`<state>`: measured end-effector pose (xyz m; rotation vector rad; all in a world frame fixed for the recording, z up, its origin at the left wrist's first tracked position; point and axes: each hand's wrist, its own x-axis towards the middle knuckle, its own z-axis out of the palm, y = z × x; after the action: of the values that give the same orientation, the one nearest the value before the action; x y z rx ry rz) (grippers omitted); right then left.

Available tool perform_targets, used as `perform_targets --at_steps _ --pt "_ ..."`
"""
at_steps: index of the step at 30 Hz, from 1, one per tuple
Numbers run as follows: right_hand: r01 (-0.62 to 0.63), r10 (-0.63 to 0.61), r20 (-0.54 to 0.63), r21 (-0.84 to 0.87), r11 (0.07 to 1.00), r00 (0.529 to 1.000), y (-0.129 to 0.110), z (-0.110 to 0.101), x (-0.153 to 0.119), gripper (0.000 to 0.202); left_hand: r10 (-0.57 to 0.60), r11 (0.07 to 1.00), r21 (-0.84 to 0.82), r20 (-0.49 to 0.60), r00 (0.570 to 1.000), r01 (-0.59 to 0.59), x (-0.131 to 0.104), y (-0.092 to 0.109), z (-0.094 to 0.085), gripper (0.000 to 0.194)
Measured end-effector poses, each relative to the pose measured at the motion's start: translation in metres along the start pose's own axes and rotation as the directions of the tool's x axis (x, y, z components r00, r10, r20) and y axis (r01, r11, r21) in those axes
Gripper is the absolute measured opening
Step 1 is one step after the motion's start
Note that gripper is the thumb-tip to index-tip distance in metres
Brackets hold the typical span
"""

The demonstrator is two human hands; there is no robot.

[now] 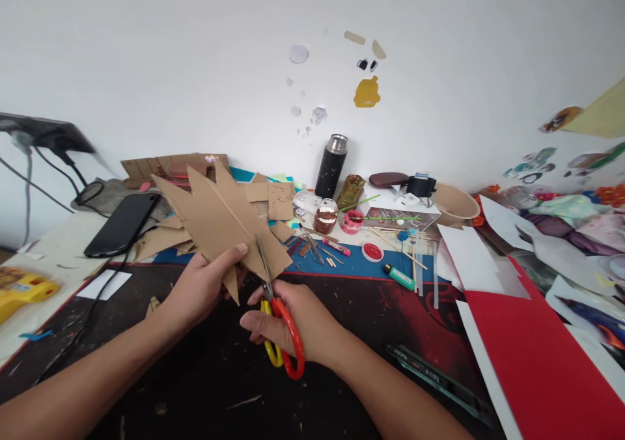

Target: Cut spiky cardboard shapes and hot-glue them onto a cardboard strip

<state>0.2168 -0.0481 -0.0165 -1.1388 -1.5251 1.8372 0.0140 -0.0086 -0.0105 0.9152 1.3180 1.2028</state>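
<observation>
A brown piece of cardboard with jagged, pointed edges is pinched in my left hand, thumb on its face. My right hand grips scissors with one red and one yellow handle loop. Their blades lie at the lower right part of the cardboard, pointing up and away from me; one blade shows over its face. Fingers of my left hand are partly hidden behind the sheet. A narrow cardboard point hangs below the left thumb.
Cardboard scraps and a black phone lie at left. Behind stand a black flask and open paint jars. A green lighter, a utility knife and red paper lie at right. A yellow tool sits far left.
</observation>
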Motion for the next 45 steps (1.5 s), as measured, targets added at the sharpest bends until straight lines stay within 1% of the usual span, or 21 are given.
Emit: perform_targets --at_steps 4,9,17,22,28,34,40,45 --pt "-0.005 0.005 0.026 0.004 1.0 1.0 0.001 -0.002 -0.001 0.079 0.011 1.0 -0.001 0.01 1.0 -0.011 -0.002 0.005 0.002 0.051" --pt "-0.007 0.009 0.035 -0.053 0.999 0.999 -0.004 -0.006 -0.003 0.085 0.004 1.0 0.006 0.024 1.0 -0.004 -0.003 0.007 0.002 0.052" --pt "-0.007 0.011 0.026 -0.142 0.99 1.0 -0.012 -0.008 -0.003 0.088 0.003 1.0 -0.003 0.026 1.0 -0.003 -0.002 0.008 0.003 0.047" --pt "-0.009 0.015 0.052 -0.116 0.993 0.999 -0.009 -0.01 -0.003 0.095 -0.002 1.0 0.002 0.014 1.0 0.002 -0.002 0.008 0.004 0.048" --pt "-0.012 0.02 0.089 -0.097 0.995 0.996 -0.01 -0.013 -0.003 0.102 -0.026 0.999 -0.03 -0.037 0.999 0.025 0.0 0.008 0.006 0.042" --pt "-0.014 0.021 0.13 -0.053 0.998 0.991 -0.008 -0.016 -0.001 0.105 0.004 1.0 -0.01 -0.005 1.0 -0.004 0.004 0.002 0.002 0.041" --pt "-0.017 0.024 0.162 -0.044 0.999 0.987 -0.004 -0.017 0.0 0.106 -0.008 1.0 -0.017 0.004 1.0 0.008 0.003 0.004 0.004 0.046" --pt "-0.014 0.021 0.179 -0.042 0.999 0.984 -0.007 -0.019 -0.001 0.103 -0.007 0.999 -0.048 0.014 1.0 0.007 0.005 0.0 0.002 0.041"
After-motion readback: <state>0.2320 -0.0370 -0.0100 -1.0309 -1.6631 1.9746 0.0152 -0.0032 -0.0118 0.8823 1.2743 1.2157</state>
